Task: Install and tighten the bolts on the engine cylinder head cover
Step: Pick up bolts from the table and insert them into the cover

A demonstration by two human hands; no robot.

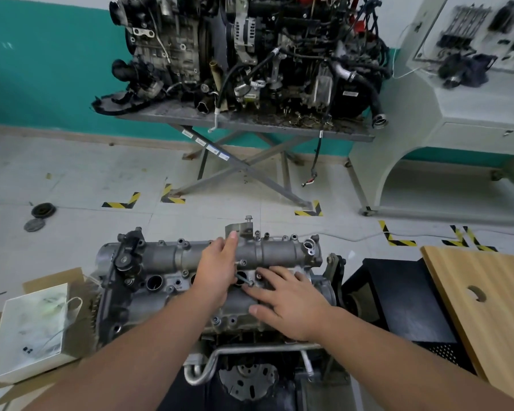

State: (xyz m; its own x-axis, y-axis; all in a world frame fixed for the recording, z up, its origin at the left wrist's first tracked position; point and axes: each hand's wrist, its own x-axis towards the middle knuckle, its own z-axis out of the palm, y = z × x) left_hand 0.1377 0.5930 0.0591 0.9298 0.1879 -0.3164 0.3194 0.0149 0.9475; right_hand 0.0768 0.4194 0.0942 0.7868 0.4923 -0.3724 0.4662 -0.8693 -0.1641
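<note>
The grey metal cylinder head cover (279,250) lies across the engine in front of me. My left hand (217,268) reaches over its middle, index finger stretched toward the far edge, and it appears to hold a long bolt (244,280) whose head sticks out to the right. My right hand (285,301) lies flat on the cover with fingers spread, the fingertips close to that bolt's head. Another bolt (248,218) stands upright in the bracket at the cover's far edge. Several bolt holes line the cover's rims.
A white box (27,330) on cardboard sits at my left. A wooden board (484,304) and a black case (398,295) are at my right. Farther off, a metal stand (250,123) carries a large engine. Two round discs (43,209) lie on the floor.
</note>
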